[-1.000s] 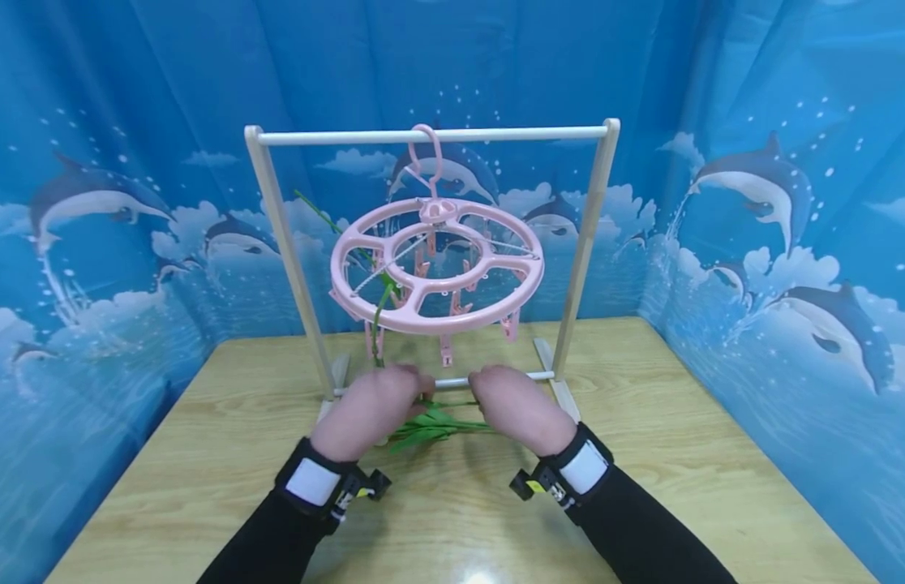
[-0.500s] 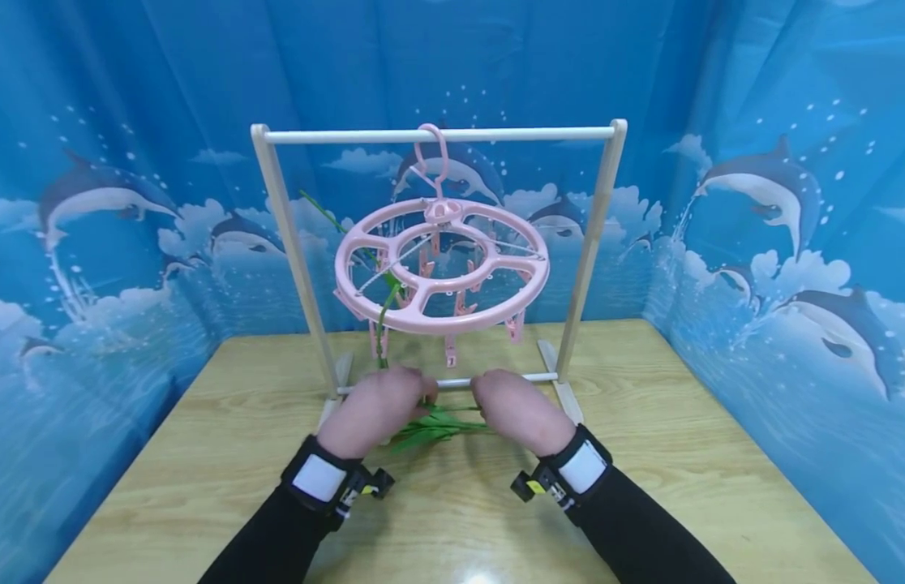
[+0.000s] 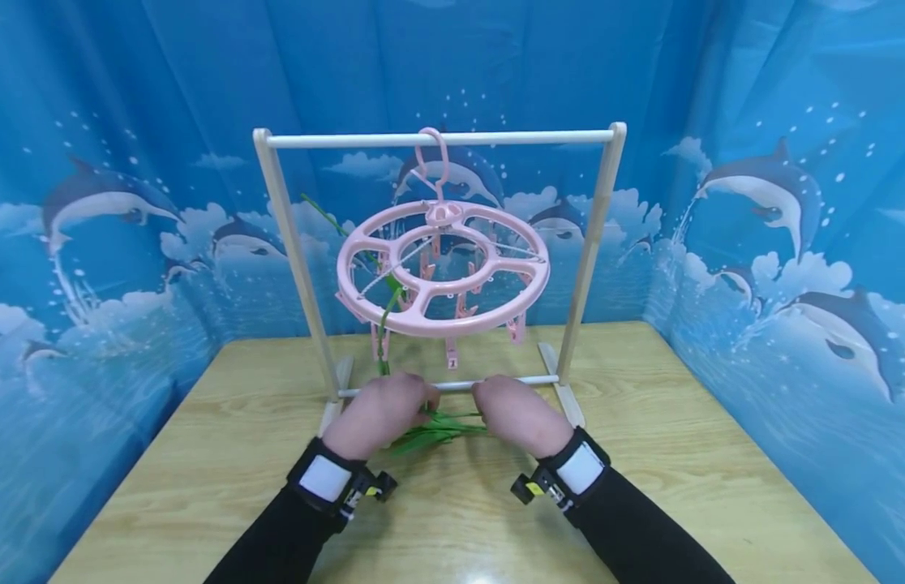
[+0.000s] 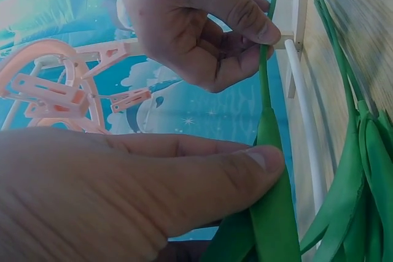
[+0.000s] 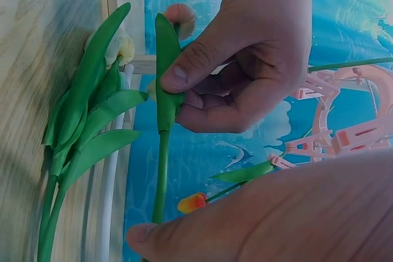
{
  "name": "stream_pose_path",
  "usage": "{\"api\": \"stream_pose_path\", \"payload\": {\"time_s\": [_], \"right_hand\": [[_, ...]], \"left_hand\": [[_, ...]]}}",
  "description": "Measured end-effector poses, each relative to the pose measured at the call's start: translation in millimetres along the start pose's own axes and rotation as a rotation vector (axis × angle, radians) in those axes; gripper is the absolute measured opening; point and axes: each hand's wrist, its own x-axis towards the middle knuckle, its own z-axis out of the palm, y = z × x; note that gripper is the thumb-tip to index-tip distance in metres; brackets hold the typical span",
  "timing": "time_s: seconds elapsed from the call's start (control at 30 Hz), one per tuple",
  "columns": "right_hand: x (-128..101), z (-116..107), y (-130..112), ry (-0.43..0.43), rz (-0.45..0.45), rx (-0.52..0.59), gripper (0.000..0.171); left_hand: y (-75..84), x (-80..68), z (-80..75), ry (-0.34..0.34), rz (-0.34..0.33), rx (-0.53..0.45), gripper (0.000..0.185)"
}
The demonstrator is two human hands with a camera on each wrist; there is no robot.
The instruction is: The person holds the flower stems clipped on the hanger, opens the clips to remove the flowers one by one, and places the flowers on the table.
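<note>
Head view: we see the left hand (image 3: 379, 412) and the right hand (image 3: 516, 412) low over the counter (image 3: 642, 454), knuckles toward the camera, with a bundle of green stems (image 3: 434, 428) lying on the counter between them. Just beyond both hands stands a wooden rack (image 3: 602, 243); its lower white rod (image 3: 460, 384) runs directly past the fingertips. A pink round clip hanger (image 3: 443, 268) hangs from the top bar above the hands, and one green stem (image 3: 383, 320) rises from above the left hand through the ring. We cannot tell the finger positions from this view.

Left wrist view: the left hand (image 4: 123, 194) lies in the foreground, thumb pressed flat against a green leaf (image 4: 273, 207) of the single stem (image 4: 265, 84). Beyond it, the right hand (image 4: 196, 26) pinches the thin upper part of the same stem between thumb and curled fingers. The remaining stems (image 4: 356, 182) lie to the side on the counter, beside the white rod (image 4: 304, 121).

Right wrist view: the left hand (image 5: 245, 65) clamps the leaf (image 5: 164, 72) between thumb and fingers. The right hand (image 5: 270, 219) fills the foreground, its thumb tip touching the stem (image 5: 161, 176) lower down. The bundle (image 5: 86, 127) rests against the counter beside them. The pink hanger (image 5: 344, 115) shows behind.
</note>
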Motion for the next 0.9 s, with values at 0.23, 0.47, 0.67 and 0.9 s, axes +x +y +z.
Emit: {"api": "stream_pose_path", "payload": {"time_s": [0.23,0.47,0.67,0.9], "right_hand": [[-6,8,3,-0.021,0.072,0.062,0.015],[-8,16,3,0.001,0.082,0.106,0.013],[-8,22,4,0.071,0.065,0.206,0.051],[0,26,9,0.092,0.003,0.216,0.060]], "left_hand": [[2.1,3.8,8.3,-0.017,0.055,-0.028,0.012],[1.3,5.3,18.2,-0.021,0.074,-0.038,0.009],[-3.6,6.8,22.8,-0.025,0.092,-0.084,0.006],[-9.4,9.2,31.1,0.010,0.127,-0.043,0.008]]}}
